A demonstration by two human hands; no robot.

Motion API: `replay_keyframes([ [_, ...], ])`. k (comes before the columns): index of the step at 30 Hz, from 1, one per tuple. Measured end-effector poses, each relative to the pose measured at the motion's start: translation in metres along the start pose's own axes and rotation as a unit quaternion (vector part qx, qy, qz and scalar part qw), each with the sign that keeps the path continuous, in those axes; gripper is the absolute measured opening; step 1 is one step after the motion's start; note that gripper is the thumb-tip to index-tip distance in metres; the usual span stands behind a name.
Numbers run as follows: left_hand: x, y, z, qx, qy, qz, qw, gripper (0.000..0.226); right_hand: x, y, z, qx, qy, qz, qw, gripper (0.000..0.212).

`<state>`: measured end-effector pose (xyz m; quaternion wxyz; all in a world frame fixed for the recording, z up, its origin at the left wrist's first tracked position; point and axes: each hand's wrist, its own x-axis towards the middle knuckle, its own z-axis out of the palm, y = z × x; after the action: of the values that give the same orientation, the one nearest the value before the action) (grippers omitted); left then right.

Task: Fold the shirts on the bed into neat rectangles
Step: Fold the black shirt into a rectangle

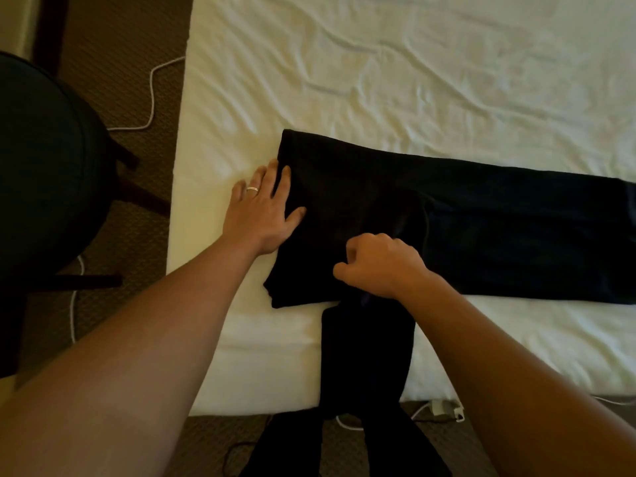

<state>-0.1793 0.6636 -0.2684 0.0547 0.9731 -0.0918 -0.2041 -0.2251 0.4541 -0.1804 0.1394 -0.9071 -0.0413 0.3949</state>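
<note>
The black shirt [447, 222], soft and matte, lies as a long band across the near part of the bed's [378, 63] wrinkled white sheet, one sleeve hanging over the near edge. My left hand [263, 211] presses flat, fingers spread, on its left end; my right hand [382, 263] pinches a fold of the cloth.

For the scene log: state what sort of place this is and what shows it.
Probably a bedroom, perhaps a hotel room. A bed with a wrinkled white sheet stands on patterned brown carpet, a dark chair sits beside it, and a white charging cable trails across the floor.
</note>
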Motion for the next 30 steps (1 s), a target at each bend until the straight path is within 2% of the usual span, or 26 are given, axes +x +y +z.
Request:
replay_keyframes([
  [2, 0.0, -0.001, 0.0, -0.009, 0.0, 0.002, 1.0, 0.08, 0.003, -0.003, 0.011, -0.091, 0.08, -0.028, 0.992, 0.036],
  [4, 0.0, -0.003, 0.0, -0.006, 0.002, 0.002, 1.0, 0.08, 0.008, -0.004, 0.023, -0.114, 0.087, -0.076, 0.987, 0.024],
  [5, 0.0, -0.004, 0.0, -0.004, 0.001, 0.003, 1.0, 0.079, 0.012, 0.0, 0.025, -0.09, 0.053, -0.086, 0.991, 0.017],
  [7, 0.002, -0.001, -0.001, -0.037, 0.017, -0.002, 0.999, 0.071, 0.014, 0.012, 0.024, 0.071, 0.017, -0.072, 0.995, 0.017],
  [8, 0.002, 0.003, -0.003, -0.081, 0.04, -0.014, 0.996, 0.064, 0.014, 0.02, 0.021, 0.178, 0.063, -0.058, 0.98, 0.02],
  [9, 0.002, 0.008, -0.005, -0.136, 0.069, -0.039, 0.988, 0.056, 0.013, 0.027, 0.017, 0.256, 0.148, -0.03, 0.955, 0.023],
  [11, 0.002, 0.022, -0.009, -0.214, 0.13, -0.104, 0.963, 0.035, 0.011, 0.049, 0.009, 0.293, 0.32, 0.071, 0.898, 0.024],
  [12, 0.001, 0.03, -0.011, -0.217, 0.147, -0.134, 0.956, 0.029, 0.008, 0.061, 0.006, 0.298, 0.351, 0.133, 0.878, 0.023],
  [14, 0.001, 0.048, -0.016, -0.191, 0.127, -0.187, 0.955, 0.039, 0.008, 0.083, 0.004, 0.348, 0.303, 0.227, 0.858, 0.025],
  [15, 0.002, 0.056, -0.016, -0.178, 0.098, -0.209, 0.957, 0.047, 0.011, 0.09, 0.004, 0.377, 0.261, 0.241, 0.856, 0.029],
  [17, 0.007, 0.069, -0.018, -0.162, 0.056, -0.22, 0.96, 0.051, 0.016, 0.097, 0.006, 0.424, 0.216, 0.218, 0.852, 0.034],
  [18, 0.01, 0.073, -0.018, -0.193, 0.051, -0.22, 0.955, 0.046, 0.017, 0.098, 0.007, 0.45, 0.205, 0.202, 0.845, 0.034],
  [19, 0.012, 0.074, -0.019, -0.258, 0.06, -0.229, 0.937, 0.041, 0.017, 0.098, 0.008, 0.481, 0.202, 0.198, 0.83, 0.034],
  [21, 0.016, 0.071, -0.02, -0.396, 0.081, -0.271, 0.874, 0.04, 0.013, 0.101, 0.01, 0.537, 0.204, 0.223, 0.788, 0.032],
  [22, 0.017, 0.07, -0.023, -0.431, 0.087, -0.29, 0.85, 0.038, 0.011, 0.103, 0.011, 0.551, 0.197, 0.234, 0.776, 0.031],
  [24, 0.012, 0.072, -0.031, -0.472, 0.063, -0.311, 0.822, 0.035, 0.007, 0.106, 0.014, 0.559, 0.159, 0.226, 0.782, 0.029],
  [27, -0.009, 0.088, -0.044, -0.546, -0.015, -0.316, 0.776, 0.041, -0.001, 0.108, 0.014, 0.57, 0.101, 0.198, 0.791, 0.034],
  [29, -0.028, 0.095, -0.045, -0.566, -0.05, -0.295, 0.768, 0.043, -0.007, 0.109, 0.015, 0.564, 0.092, 0.191, 0.798, 0.038],
  [30, -0.036, 0.097, -0.04, -0.55, -0.044, -0.28, 0.786, 0.039, -0.011, 0.109, 0.016, 0.558, 0.098, 0.189, 0.802, 0.036],
])
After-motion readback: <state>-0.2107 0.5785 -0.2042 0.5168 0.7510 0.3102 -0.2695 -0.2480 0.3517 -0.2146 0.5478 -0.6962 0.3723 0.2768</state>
